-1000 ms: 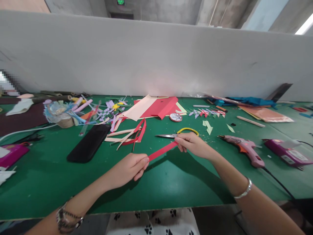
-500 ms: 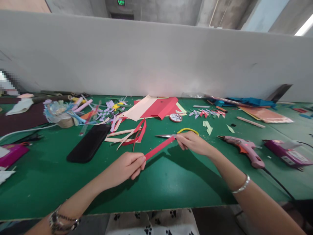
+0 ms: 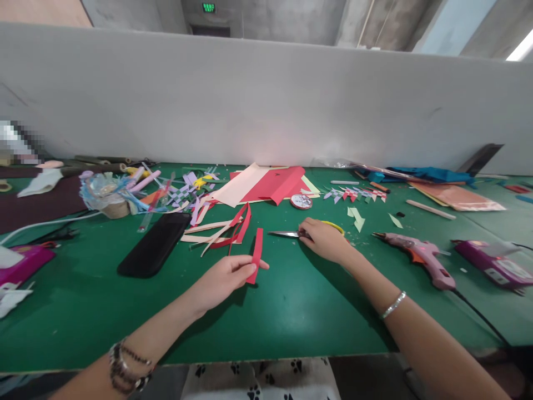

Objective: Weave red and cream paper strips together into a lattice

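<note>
Between the thumb and fingers of my left hand (image 3: 227, 278) is a short red paper strip (image 3: 257, 247), standing nearly upright above the table. My right hand (image 3: 327, 240) is closed over the middle of a pair of scissors (image 3: 285, 234) lying on the table. The silver blades point left, and part of a yellow handle shows behind the knuckles. Just beyond my left hand lie loose red and pale pink paper strips (image 3: 245, 225). Red and pink paper sheets (image 3: 275, 186) are stacked farther back, near a small round tin (image 3: 301, 201).
A black phone (image 3: 154, 244) lies left of my hands. On the right are a pink glue gun (image 3: 416, 253) with a cord and a purple box (image 3: 493, 264). Woven paper pieces (image 3: 353, 194) and green scraps (image 3: 356, 218) lie behind. A white partition (image 3: 266, 100) borders the green table.
My right hand has let go of the red strip's end and closed on the scissors. In my left hand the strip has turned from slanting right to nearly upright.
</note>
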`<state>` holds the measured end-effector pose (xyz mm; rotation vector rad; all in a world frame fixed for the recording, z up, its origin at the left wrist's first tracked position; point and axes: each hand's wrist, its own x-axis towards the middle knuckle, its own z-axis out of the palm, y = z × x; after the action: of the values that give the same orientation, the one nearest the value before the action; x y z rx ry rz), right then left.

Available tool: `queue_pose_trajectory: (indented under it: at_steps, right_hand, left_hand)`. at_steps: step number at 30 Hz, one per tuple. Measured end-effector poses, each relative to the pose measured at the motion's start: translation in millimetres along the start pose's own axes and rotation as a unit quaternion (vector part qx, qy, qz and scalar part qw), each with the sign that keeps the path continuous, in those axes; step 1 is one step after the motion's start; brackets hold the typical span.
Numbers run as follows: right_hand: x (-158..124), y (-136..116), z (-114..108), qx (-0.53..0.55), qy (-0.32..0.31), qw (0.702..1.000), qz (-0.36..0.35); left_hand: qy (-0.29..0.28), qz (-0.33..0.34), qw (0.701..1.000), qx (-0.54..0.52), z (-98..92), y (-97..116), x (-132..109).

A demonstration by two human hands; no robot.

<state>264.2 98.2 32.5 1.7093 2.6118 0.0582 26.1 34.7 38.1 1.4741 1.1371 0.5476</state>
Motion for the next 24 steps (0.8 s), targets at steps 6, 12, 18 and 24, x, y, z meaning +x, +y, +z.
queue_pose_trajectory:
  at_steps: [6,12,18,24]
  right_hand:
    - [-4.5,-0.9,-4.1,-0.062,-0.016,0.992,0.113]
    - [3.7,-2.0,-3.2,-0.074,-0.02,0.984,0.162]
    - [9.9,1.6,-2.9,-0.075,-0.02,0.98,0.183]
    - [21.5,7.1,-3.2,-0.079,-0.019,0.977,0.199]
  left_hand:
    - [0.011,0.031,0.995,0.092,1.7,-11.9,11.9]
    - [0.076,0.021,0.925,0.371,-5.0,-6.5,8.7]
    - [0.297,-0.07,0.823,0.479,-72.6,-0.1,-0.2]
    - [0.265,-0.195,0.783,0.527,-123.0,-24.2,8.2]
